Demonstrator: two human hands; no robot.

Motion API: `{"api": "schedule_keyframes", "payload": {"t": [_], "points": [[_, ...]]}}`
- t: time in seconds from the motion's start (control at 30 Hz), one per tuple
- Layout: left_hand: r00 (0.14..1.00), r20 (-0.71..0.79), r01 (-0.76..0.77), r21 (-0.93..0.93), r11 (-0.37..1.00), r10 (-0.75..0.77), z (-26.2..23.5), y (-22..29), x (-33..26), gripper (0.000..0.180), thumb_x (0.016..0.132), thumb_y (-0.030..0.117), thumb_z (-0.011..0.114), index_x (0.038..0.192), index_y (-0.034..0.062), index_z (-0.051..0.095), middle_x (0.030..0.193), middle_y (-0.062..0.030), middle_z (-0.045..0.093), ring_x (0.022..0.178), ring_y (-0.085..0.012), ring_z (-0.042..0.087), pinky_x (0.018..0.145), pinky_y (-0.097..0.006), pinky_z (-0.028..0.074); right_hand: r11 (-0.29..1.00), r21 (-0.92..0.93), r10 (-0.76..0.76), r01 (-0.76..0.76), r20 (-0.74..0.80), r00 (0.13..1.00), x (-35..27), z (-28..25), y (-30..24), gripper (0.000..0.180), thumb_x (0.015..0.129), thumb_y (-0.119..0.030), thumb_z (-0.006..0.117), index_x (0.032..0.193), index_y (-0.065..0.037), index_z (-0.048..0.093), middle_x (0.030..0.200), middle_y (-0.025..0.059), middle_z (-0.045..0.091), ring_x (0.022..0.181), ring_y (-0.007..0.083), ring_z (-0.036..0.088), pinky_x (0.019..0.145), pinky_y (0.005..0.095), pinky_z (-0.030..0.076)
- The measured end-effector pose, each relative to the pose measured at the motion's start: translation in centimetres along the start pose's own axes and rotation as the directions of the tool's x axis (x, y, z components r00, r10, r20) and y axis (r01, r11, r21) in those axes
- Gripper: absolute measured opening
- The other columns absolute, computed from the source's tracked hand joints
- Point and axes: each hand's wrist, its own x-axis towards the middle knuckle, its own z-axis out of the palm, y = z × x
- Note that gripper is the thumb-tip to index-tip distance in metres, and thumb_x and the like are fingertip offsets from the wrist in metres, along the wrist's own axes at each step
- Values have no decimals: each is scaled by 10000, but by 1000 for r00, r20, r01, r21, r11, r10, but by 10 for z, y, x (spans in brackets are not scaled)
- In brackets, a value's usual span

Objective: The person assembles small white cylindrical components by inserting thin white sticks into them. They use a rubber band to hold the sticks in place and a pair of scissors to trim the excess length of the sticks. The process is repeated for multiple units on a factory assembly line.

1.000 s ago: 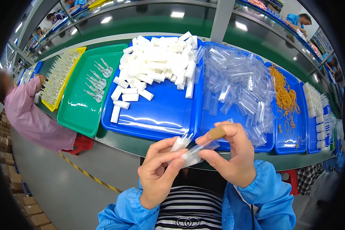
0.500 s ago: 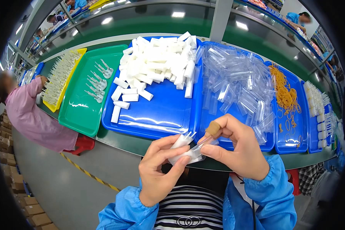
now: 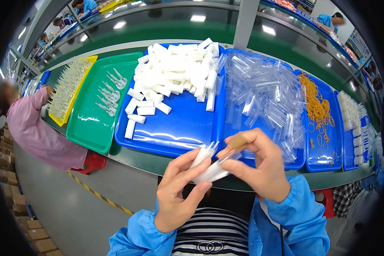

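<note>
My left hand (image 3: 178, 186) is closed around a white bundle (image 3: 203, 156) with thin tips sticking out at its upper end. Thumb and fingers of my right hand (image 3: 266, 167) pinch a clear plastic sleeve (image 3: 230, 158) against the bundle's right side; motion blurs the two, so how far one sits inside the other cannot be told. A brown finger cot (image 3: 238, 142) covers a fingertip of the right hand. Both hands are in front of a blue tray (image 3: 179, 128) of white blocks (image 3: 175, 70) and another of loose clear sleeves (image 3: 264, 94).
Left of the blocks lies a green tray (image 3: 87, 123) holding several white thin-tipped bundles (image 3: 111, 94); beyond is a yellow tray (image 3: 60, 119) of similar pieces. Yellow rubber bands (image 3: 318, 104) and white bundles (image 3: 352, 115) occupy trays at right. A person in pink (image 3: 42, 123) sits at left.
My right hand has shifted slightly left and toward me, the brown-capped finger turning flatter. The bundle and sleeve have moved a little and now look blurred; the left hand keeps its grip.
</note>
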Motion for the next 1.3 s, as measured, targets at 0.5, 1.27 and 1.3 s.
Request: {"api": "schedule_keyframes", "payload": {"t": [0.5,1.27,1.3], "points": [[993,-27,92,-451,888,-117,5,1,-12,340,837,-58,731,1146,-24,594,1331,-183,460,1288,-349,525,1042,-444,515,995,-95,24,-6,193,981,-14,-16,3,430,782,-125,840,1109,-25,578,1206,113,623,1176,244,588,982,327,460],[986,14,165,-278,946,-168,-3,-4,-7,287,889,-49,682,1175,-42,656,1387,-191,472,1202,-269,584,982,-361,543,704,-708,-18,57,62,998,3,-38,1,255,807,-98,766,1006,-15,630,955,120,653,829,230,647,802,358,499],[986,13,162,-272,949,-165,-2,-3,-7,282,889,-52,681,1170,-42,661,1382,-191,478,1198,-267,586,973,-355,548,849,-529,14,-4,16,1000,6,-36,-2,251,824,-77,758,1019,-7,617,974,124,656,850,215,660,824,349,508]]}}
